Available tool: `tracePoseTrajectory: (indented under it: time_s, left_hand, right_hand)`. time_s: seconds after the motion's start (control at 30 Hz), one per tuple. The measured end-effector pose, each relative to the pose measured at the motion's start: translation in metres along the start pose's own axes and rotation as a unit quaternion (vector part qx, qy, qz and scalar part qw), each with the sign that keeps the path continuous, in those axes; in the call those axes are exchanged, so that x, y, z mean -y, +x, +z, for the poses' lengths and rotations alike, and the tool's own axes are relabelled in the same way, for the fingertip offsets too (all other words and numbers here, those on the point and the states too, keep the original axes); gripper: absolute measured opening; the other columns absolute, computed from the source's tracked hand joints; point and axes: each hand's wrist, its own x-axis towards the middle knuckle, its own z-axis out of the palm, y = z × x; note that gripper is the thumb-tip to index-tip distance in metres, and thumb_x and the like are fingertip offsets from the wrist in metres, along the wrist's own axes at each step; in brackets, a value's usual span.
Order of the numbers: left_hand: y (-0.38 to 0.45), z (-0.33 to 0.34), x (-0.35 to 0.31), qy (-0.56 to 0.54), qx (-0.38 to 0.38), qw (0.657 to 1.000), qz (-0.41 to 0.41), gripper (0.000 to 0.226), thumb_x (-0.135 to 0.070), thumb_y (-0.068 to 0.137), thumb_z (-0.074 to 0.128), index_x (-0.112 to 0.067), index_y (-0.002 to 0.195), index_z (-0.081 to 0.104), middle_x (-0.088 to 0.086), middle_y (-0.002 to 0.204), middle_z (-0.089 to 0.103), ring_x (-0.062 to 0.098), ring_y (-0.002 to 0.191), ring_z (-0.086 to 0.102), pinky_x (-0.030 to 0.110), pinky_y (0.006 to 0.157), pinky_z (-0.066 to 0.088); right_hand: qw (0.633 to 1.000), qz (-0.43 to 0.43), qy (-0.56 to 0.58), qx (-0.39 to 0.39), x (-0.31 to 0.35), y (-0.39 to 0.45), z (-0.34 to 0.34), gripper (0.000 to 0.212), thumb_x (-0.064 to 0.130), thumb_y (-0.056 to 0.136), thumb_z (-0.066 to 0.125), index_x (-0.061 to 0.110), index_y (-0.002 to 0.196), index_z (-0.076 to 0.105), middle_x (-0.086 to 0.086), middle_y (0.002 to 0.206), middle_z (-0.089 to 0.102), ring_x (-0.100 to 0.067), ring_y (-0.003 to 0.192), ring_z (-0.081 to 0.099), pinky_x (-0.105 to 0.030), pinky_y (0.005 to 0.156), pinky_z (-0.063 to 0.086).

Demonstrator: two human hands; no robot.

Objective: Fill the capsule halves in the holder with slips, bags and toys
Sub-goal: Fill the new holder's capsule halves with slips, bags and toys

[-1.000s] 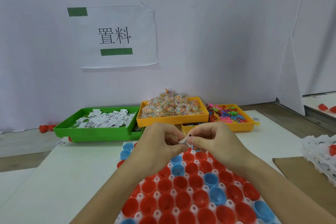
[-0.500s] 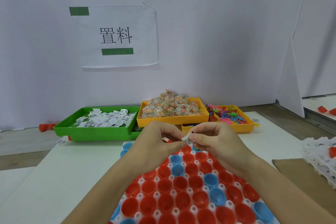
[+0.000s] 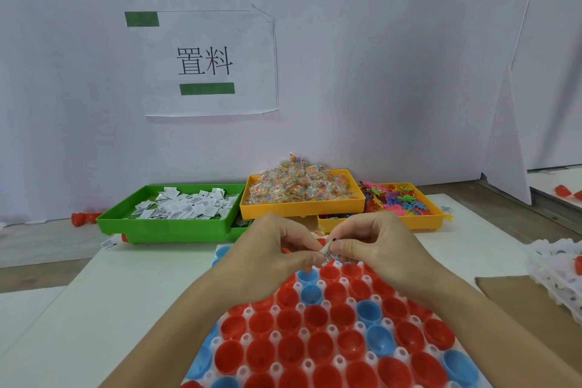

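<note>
Head view: both hands meet just above the far rows of the holder (image 3: 333,365). The left hand (image 3: 277,257) and the right hand (image 3: 376,249) each pinch the same small white slip (image 3: 327,253) between curled fingertips. To do this step well, the person likely needs to peel one slip free from any stuck to it, then drop it squarely into a single cup. The slip looks folded, white with dark print. The capsule halves (image 3: 291,321) nearer than the hands sit open side up, mostly red, some blue, and look unfilled.
</note>
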Motion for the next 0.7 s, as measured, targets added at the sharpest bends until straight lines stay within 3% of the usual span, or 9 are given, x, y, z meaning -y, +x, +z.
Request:
tracePoseTrajectory:
  time_s: [0.13,0.27,0.4,0.5,0.7]
  left_hand:
    - [0.0,-0.004,0.0,0.003,0.013,1.0,-0.005,0.008,-0.01,0.089,0.072,-0.011,0.087,0.08,0.001,0.079,0.075,0.009,0.073,0.07,0.021,0.07,0.054]
    - [-0.001,-0.003,0.001,0.041,0.014,0.999,-0.008,0.012,-0.012,0.092,0.068,-0.012,0.088,0.079,-0.005,0.081,0.075,0.007,0.078,0.07,0.025,0.077,0.056]
    - [0.0,-0.004,0.004,0.05,-0.046,0.997,-0.019,0.011,-0.009,0.091,0.068,-0.013,0.093,0.078,-0.005,0.08,0.075,0.007,0.075,0.068,0.024,0.074,0.055]
    - [0.0,-0.01,0.005,0.028,-0.078,0.996,-0.03,0.013,-0.01,0.09,0.069,-0.017,0.101,0.074,-0.002,0.081,0.075,0.001,0.071,0.065,0.012,0.068,0.047]
    - [0.0,-0.015,0.005,0.029,-0.085,0.995,-0.036,0.014,-0.012,0.091,0.068,-0.018,0.102,0.072,0.001,0.082,0.073,0.01,0.075,0.066,0.013,0.07,0.047]
  right_hand:
    - [1.0,-0.007,-0.004,-0.003,0.002,0.001,0.001,0.014,0.007,0.086,0.073,0.019,0.08,0.079,0.002,0.08,0.077,-0.015,0.079,0.072,-0.023,0.075,0.058]
    - [1.0,0.002,-0.009,-0.021,-0.002,0.002,0.001,0.012,0.008,0.085,0.074,0.019,0.082,0.079,0.006,0.08,0.077,-0.009,0.078,0.072,-0.017,0.07,0.055]
    - [0.986,-0.016,-0.075,-0.15,-0.011,0.007,-0.003,0.016,0.011,0.085,0.076,0.026,0.081,0.076,0.015,0.077,0.074,0.002,0.079,0.068,-0.009,0.068,0.051]
    - [0.958,-0.051,-0.162,-0.23,-0.018,0.01,-0.013,0.015,0.013,0.085,0.076,0.028,0.082,0.074,0.018,0.075,0.07,0.005,0.079,0.064,-0.006,0.067,0.048]
    - [0.948,-0.064,-0.259,-0.174,-0.029,0.011,-0.017,0.017,0.016,0.085,0.077,0.031,0.078,0.075,0.019,0.071,0.068,0.006,0.076,0.059,-0.006,0.066,0.044]
